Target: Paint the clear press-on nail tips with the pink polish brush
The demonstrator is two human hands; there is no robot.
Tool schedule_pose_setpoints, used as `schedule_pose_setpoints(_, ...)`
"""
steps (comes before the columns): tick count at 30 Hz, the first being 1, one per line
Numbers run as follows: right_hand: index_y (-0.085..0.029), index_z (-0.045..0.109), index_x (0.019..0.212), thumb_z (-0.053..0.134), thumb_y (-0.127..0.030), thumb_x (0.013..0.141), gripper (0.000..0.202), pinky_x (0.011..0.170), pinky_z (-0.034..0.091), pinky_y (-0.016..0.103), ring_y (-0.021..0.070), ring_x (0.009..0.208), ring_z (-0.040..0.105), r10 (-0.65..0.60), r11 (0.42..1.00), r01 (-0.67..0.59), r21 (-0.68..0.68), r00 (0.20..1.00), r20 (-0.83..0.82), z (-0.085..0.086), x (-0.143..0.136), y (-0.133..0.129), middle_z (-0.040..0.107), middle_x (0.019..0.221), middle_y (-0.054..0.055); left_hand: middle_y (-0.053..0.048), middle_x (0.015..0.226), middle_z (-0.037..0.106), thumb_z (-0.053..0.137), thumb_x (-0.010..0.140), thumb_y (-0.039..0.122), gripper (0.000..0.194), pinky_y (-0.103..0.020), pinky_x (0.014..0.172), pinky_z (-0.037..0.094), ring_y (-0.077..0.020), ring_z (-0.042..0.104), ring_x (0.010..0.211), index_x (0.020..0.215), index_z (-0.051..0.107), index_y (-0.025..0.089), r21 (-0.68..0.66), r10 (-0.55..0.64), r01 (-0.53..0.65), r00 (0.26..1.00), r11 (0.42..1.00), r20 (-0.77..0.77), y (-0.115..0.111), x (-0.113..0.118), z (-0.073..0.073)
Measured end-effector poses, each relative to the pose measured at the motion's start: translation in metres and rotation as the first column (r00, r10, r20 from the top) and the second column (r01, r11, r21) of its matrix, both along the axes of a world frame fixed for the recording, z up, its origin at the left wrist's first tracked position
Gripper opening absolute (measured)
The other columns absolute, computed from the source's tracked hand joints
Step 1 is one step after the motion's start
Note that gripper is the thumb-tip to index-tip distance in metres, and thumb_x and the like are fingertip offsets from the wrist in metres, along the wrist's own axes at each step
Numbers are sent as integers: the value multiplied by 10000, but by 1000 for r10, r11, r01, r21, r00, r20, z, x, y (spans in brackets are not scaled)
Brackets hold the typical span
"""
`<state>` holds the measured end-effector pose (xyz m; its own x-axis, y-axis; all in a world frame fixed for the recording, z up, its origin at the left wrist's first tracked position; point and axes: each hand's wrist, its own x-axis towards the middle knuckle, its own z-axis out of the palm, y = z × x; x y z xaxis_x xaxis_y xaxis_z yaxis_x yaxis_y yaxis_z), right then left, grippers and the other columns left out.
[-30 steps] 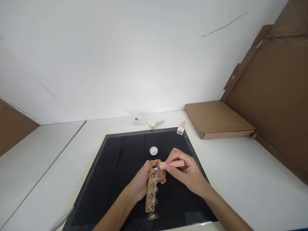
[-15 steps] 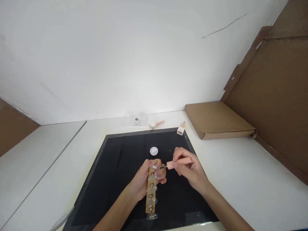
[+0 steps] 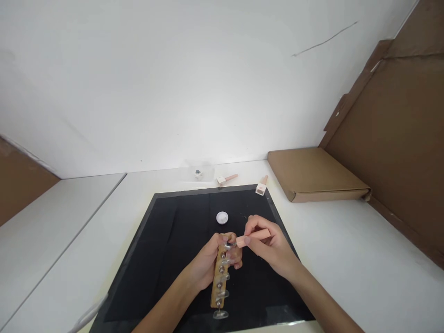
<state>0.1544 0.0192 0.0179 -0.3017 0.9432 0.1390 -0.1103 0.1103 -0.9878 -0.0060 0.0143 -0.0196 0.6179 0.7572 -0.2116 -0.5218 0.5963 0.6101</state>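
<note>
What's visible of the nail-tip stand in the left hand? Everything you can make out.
The nail-tip stand is a narrow, tan, wood-looking strip with a row of shiny, metal-looking pegs carrying clear, plastic-looking nail tips. It is held over the black mat, its near end angled slightly left. The left hand grips its far end, where the pink-handled brush reaches the farthest tip; contact is unclear.

A: Where does the strip (image 3: 217, 277) lie?

B: In the left hand (image 3: 203, 263), above the mat (image 3: 180, 240); the right hand (image 3: 272, 249), to its right, holds the brush (image 3: 257, 235) beside the strip's far end.

A: And beyond the hands?

B: The dish (image 3: 222, 218) on the mat; behind that, left to right on the table (image 3: 347, 245), the tray (image 3: 208, 175), first bottle (image 3: 221, 181), second bottle (image 3: 261, 188) at the mat's corner, and carton (image 3: 319, 173).
</note>
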Motion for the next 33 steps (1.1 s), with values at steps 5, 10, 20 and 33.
schedule_pose_setpoints(5,-182,486,605,571,-147,667,111,454,237,218,65,455,323,-50,997,51,-59,999,23,1,2,0,410,557,-68,56,520,342,506,738,265,161,-259,584,347,-96,324,496,621,455,168,12,11,-11,1000,1000,-7,1,0,-2)
schedule_pose_setpoints(10,-187,505,629,584,-188,706,111,435,257,216,65,433,344,-87,995,82,-56,992,-91,-8,6,1,419,565,-69,49,514,340,510,726,270,195,-260,572,338,-99,317,492,581,421,176,44,5,-5,1000,999,-1,1,2,-1)
schedule_pose_setpoints(20,-182,515,662,625,-232,728,138,444,242,206,62,447,330,12,998,-16,-67,999,-47,-3,1,0,429,568,-66,46,519,343,478,758,267,206,-269,577,333,-99,308,489,583,424,174,64,-22,23,1000,998,-6,0,2,-1)
schedule_pose_setpoints(33,-191,515,696,610,-270,781,150,434,260,217,63,447,347,-50,999,52,9,992,-113,-14,4,1,437,632,-53,47,522,354,501,755,267,203,-257,565,344,-98,319,491,595,414,179,46,23,-22,999,999,-23,1,-1,-2)
